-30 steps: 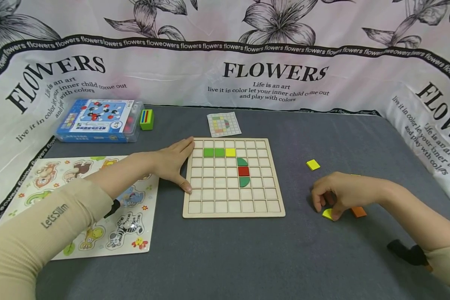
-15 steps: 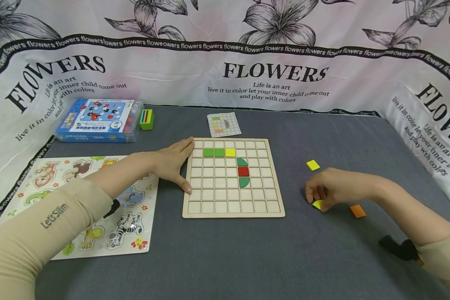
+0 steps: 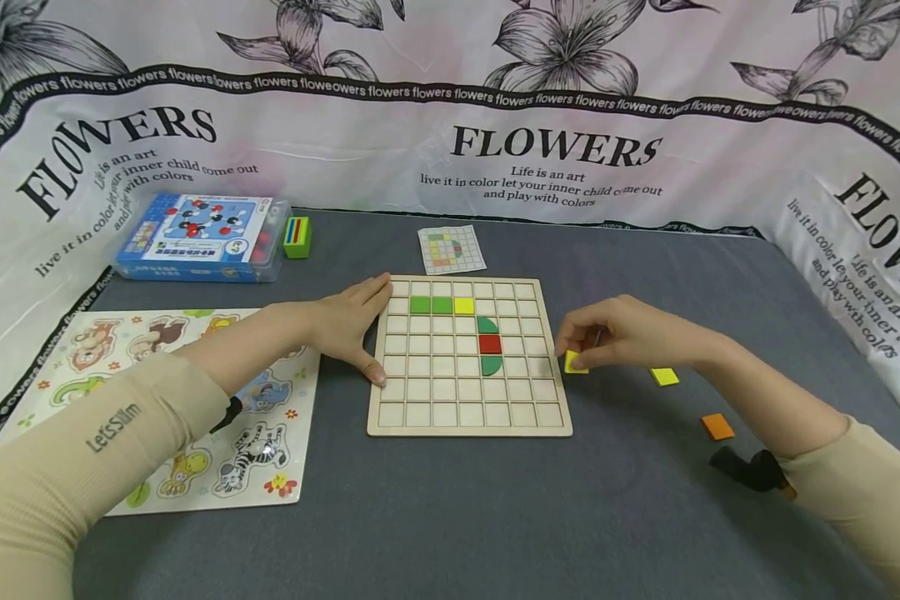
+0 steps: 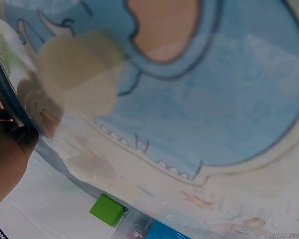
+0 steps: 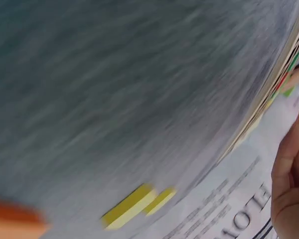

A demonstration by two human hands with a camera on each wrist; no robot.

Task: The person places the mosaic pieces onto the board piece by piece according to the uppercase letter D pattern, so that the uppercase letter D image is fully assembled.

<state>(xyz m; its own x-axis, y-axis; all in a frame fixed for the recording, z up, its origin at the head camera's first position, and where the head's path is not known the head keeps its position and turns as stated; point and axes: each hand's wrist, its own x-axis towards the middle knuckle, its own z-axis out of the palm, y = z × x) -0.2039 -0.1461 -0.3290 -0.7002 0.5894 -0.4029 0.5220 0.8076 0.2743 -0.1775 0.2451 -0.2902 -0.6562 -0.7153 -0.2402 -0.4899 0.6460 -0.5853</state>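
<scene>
My left hand [image 3: 348,327] rests spread along the left edge of a wooden grid board [image 3: 431,414], fingertips near the upper corner and thumb lower down. My right hand [image 3: 618,333] pinches a small yellow tile [image 3: 574,364] between thumb and fingers, just beside the board's right edge. The tile's full outline is partly covered by the fingers. On the board lie two green squares [image 3: 431,305], a yellow square [image 3: 464,306], a red square [image 3: 489,344] and two dark green rounded pieces [image 3: 491,366]. A printed pattern card [image 3: 452,249] lies behind the board.
A yellow tile [image 3: 664,377] and an orange tile [image 3: 717,427] lie right of the board; the right wrist view shows two yellow tiles [image 5: 129,206]. An animal puzzle [image 3: 300,450], a blue boxed set [image 3: 195,237] and a green block [image 3: 297,238] are at left.
My right hand has carried the pinched yellow tile leftward and away from me to the board's right edge, uncovering another yellow tile. My left hand stays on the board.
</scene>
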